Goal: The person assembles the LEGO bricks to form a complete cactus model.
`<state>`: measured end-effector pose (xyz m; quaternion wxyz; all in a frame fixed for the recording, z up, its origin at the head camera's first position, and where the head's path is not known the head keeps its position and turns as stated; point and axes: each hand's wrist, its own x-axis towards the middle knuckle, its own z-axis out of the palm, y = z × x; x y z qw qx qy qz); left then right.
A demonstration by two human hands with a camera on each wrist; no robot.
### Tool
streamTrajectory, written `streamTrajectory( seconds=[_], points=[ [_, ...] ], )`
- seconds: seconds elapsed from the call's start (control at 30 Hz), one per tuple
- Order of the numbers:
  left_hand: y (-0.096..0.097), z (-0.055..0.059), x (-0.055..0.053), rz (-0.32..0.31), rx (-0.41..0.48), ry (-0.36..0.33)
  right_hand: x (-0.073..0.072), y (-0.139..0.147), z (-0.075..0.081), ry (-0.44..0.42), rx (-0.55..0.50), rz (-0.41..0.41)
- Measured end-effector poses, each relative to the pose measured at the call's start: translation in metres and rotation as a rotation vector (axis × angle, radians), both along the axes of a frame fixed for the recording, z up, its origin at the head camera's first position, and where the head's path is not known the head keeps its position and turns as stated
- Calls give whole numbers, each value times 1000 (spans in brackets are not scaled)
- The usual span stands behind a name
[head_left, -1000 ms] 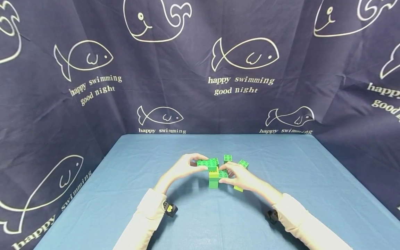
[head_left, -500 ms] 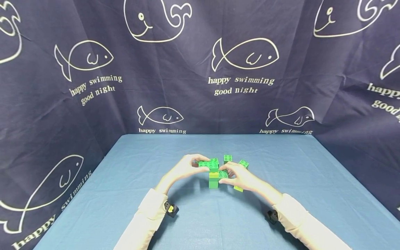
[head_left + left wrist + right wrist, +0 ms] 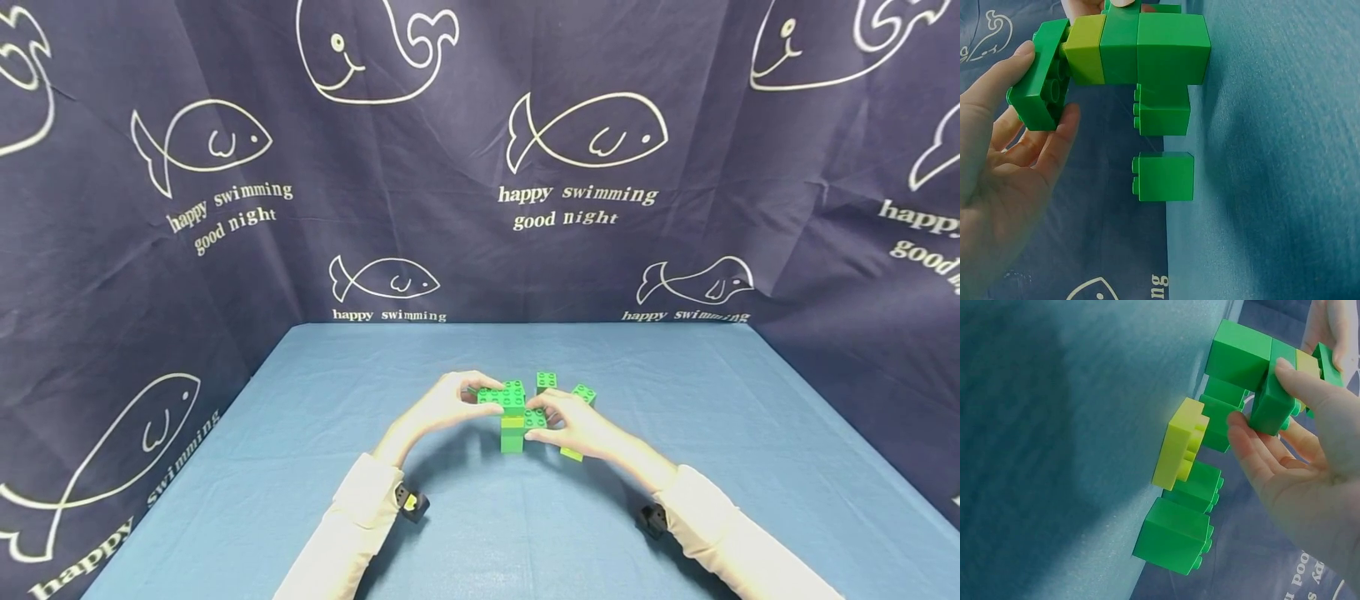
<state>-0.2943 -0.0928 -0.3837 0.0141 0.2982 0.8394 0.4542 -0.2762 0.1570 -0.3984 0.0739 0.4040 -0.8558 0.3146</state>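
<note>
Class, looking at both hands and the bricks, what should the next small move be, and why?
Probably the left hand should level the top green brick and press it onto the yellow brick below: the left wrist view shows it tilted, its hollow underside partly visible, and the right hand grips a lower green brick.

Brick stack (image 3: pixel 512 441) on table (image 3: pixel 480 542) — loose bricks (image 3: pixel 546 379) to right.

bricks (image 3: pixel 1174 49): smooth plastic | table cover (image 3: pixel 337 358): matt cloth | backdrop (image 3: pixel 465 242): cloth
</note>
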Motion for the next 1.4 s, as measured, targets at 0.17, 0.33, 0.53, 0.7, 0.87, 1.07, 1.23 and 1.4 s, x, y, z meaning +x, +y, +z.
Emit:
streamTrajectory(
  seconds=[0.17,0.33,0.53,0.7,0.87,1.07,1.23,1.4],
  points=[
    [-1,0,1,-10,-8,9,0,0,-1,-9,3,1],
    [0,2,2,-28,-16,39,0,-1,0,-28,-5,-2],
    [1,3,2,-51,-16,61,0,-1,1,-18,-6,-2],
    [1,3,0,-55,-26,87,2,-1,3,3,1,-3],
    [1,0,-1,-57,-24,70,3,-2,4,13,8,-4],
    [1,-3,1,-44,-28,66,3,-2,1,1,7,2],
    [4,12,13,-42,-28,63,2,-3,1,2,9,-7],
    [6,29,26,-54,-15,59,1,-3,1,1,19,-19]
  ],
)
